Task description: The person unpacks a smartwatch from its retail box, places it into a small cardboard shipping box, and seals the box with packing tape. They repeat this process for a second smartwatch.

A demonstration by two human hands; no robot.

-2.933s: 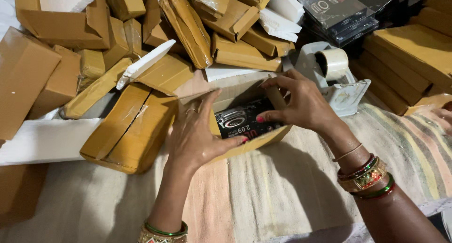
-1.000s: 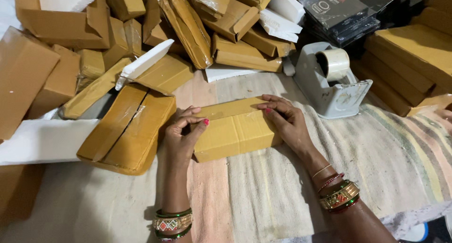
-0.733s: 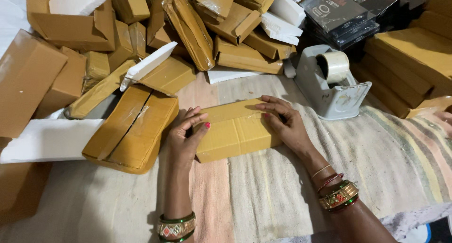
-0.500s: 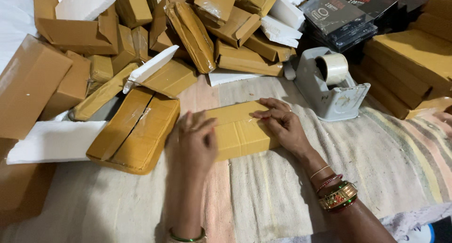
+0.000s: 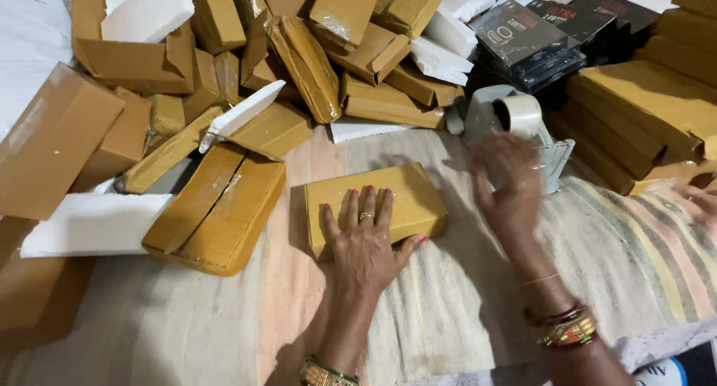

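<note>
Left hand (image 5: 367, 240) pressed flat on the small brown box (image 5: 373, 207), fingers spread wide across its lid, thumb hooked round the near edge; no closed grip, just an open palm pinning it down. Box lying shut and level on the striped cloth (image 5: 463, 311), roughly centre of view, long side running left to right. Right hand (image 5: 504, 180) up off the box, blurred, hanging just in front of the tape dispenser (image 5: 515, 124); fingers loosely open as far as can be made out, nothing seen in them, contact with the dispenser impossible to tell. Bangles on both wrists. Left of the box, apart from it, a larger flat brown parcel (image 5: 216, 210) taped along its middle. Behind, a jumbled heap of brown boxes (image 5: 336, 50) with white foam slabs (image 5: 149, 12) mixed in. Far right, a neater stack of brown boxes (image 5: 642, 109), and dark shiny packs (image 5: 523, 38) piled behind the dispenser.
</note>
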